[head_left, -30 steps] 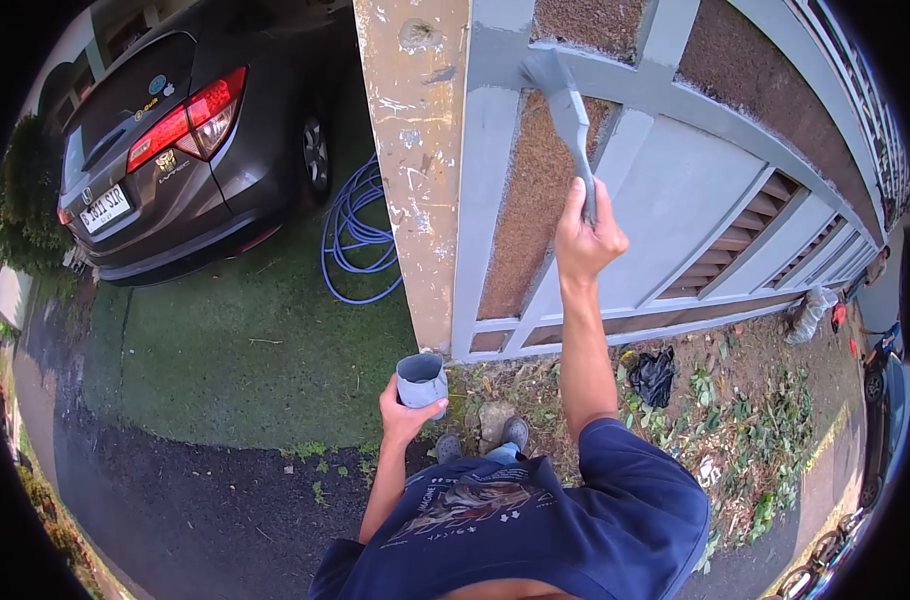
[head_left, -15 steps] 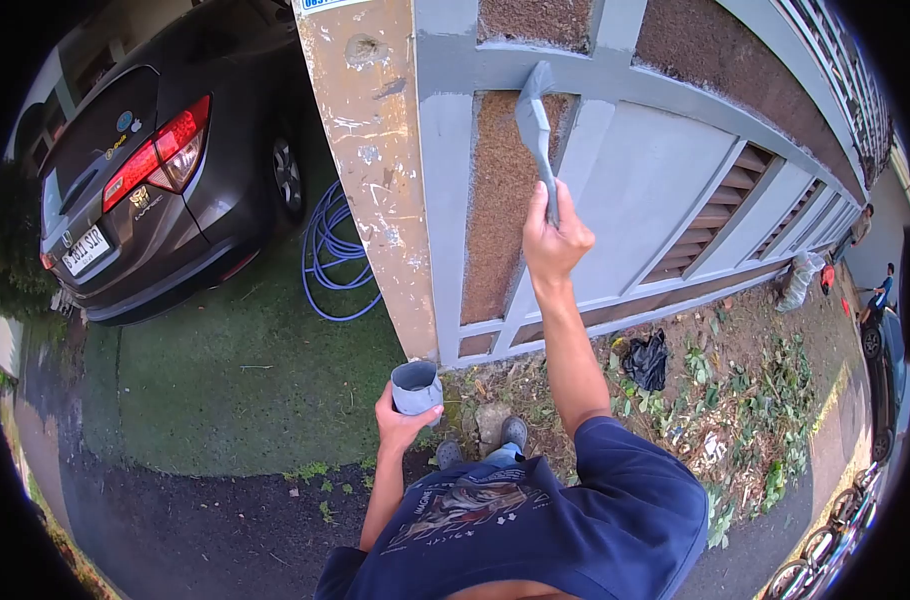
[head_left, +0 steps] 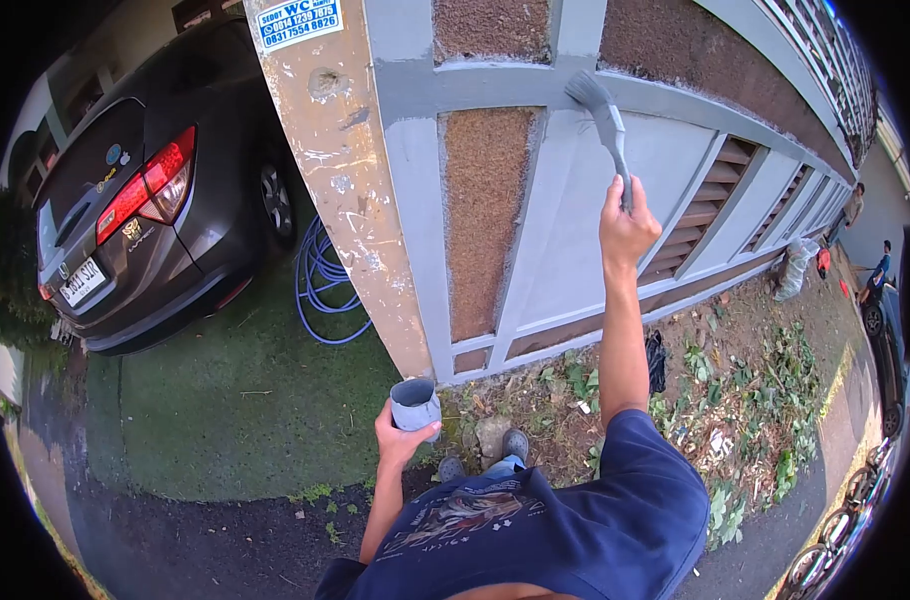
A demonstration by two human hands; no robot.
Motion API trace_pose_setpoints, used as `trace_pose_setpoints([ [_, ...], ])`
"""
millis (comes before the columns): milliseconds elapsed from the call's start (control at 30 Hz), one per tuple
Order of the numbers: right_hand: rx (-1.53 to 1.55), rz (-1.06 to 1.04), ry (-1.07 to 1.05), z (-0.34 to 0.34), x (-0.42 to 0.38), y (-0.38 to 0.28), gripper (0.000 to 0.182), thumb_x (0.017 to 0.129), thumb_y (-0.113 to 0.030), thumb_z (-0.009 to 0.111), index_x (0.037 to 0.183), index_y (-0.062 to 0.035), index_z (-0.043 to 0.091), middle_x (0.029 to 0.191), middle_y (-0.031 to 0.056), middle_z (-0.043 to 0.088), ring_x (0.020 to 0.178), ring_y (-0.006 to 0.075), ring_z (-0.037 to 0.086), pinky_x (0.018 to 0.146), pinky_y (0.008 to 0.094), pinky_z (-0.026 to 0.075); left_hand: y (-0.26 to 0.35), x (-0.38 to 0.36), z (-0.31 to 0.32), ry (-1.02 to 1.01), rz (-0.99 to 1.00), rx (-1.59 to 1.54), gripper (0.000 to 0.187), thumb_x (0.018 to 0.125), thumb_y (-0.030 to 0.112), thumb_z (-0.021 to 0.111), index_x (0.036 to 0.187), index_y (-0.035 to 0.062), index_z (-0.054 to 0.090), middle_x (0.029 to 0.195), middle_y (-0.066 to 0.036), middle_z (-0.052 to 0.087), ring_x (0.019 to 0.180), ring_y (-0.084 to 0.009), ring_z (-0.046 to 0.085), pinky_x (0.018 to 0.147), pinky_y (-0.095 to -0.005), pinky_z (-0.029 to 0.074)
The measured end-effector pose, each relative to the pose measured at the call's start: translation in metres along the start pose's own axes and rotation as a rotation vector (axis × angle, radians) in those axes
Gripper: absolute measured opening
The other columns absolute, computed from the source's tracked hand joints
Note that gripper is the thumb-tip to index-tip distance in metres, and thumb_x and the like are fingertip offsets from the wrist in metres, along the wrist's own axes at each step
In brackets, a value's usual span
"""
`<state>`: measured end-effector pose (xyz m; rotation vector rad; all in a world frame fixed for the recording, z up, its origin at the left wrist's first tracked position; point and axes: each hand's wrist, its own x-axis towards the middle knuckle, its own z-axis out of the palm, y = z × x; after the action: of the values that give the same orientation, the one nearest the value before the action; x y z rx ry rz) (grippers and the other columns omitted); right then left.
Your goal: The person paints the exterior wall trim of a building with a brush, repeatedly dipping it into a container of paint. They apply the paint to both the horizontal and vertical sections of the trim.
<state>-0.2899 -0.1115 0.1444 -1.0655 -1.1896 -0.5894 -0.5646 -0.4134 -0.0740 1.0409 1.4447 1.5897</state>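
My right hand [head_left: 630, 228] is closed round the handle of a grey-coated paintbrush [head_left: 607, 118]. Its bristles touch the horizontal grey band [head_left: 510, 88] of the wall, just right of the upper end of a brown rough panel [head_left: 483, 215]. The band looks darker grey than the pale grey wall face [head_left: 615, 185] below it. Low at the left, my left hand [head_left: 400, 438] grips a grey paint cup [head_left: 416, 406] from the side; the cup is upright with its mouth facing up. How much paint is inside cannot be made out.
A tan, scuffed pillar [head_left: 325, 160] forms the wall's corner. Left of it are a dark parked car [head_left: 165, 220] and a coiled blue hose [head_left: 320, 290]. Cut leaves [head_left: 735, 400] and a black plastic bag [head_left: 657, 362] lie along the wall base. Two people [head_left: 880, 270] are far right.
My right hand has moved the paintbrush rightward along the grey band, from above the brown panel to beyond its right edge. The view has shifted slightly; my left hand still holds the cup.
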Motion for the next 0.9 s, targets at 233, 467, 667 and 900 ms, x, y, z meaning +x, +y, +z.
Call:
trace_pose_setpoints([
  [233,0.039,0.120,0.079,0.009,0.014,0.025,0.012,0.089,-0.016,0.069,0.091,-0.0042,0.071,0.050,0.0073,0.056,0.039,0.0196,0.053,0.041,0.0317,0.039,-0.002,0.004,0.004,0.025,-0.019,0.017,0.070,0.058,0.015,0.092,0.119,0.0017,0.062,0.109,-0.008,0.068,0.098,-0.0178,0.065,0.090,-0.0350,0.052],
  [467,0.459,0.037,-0.112,0.008,-0.045,-0.126,0.017,0.085,-0.010,0.072,0.100,-0.0027,0.070,0.059,0.0094,0.062,0.047,0.0198,0.062,0.044,0.0304,0.044,0.002,0.001,0.009,0.070,-0.055,-0.006,0.068,0.058,0.015,0.092,0.118,0.0017,0.062,0.108,-0.008,0.068,0.098,-0.0177,0.065,0.089,-0.0350,0.052],
  [667,0.652,-0.025,-0.231,0.015,-0.064,-0.157,0.019,0.084,-0.008,0.072,0.102,-0.0029,0.070,0.062,0.0093,0.065,0.048,0.0196,0.063,0.045,0.0301,0.046,-0.008,0.002,0.020,0.101,-0.041,0.017,0.068,0.058,0.015,0.092,0.118,0.0017,0.062,0.109,-0.008,0.068,0.098,-0.0176,0.065,0.089,-0.0351,0.052],
  [900,0.243,0.028,-0.169,0.000,0.004,0.003,0.013,0.087,-0.010,0.071,0.096,-0.0003,0.072,0.059,0.0093,0.065,0.047,0.0121,0.060,0.045,0.0274,0.044,-0.019,0.030,0.065,0.075,-0.019,-0.011,0.071,0.058,0.016,0.092,0.120,0.0007,0.060,0.110,-0.009,0.068,0.099,-0.0180,0.065,0.090,-0.0349,0.051],
])
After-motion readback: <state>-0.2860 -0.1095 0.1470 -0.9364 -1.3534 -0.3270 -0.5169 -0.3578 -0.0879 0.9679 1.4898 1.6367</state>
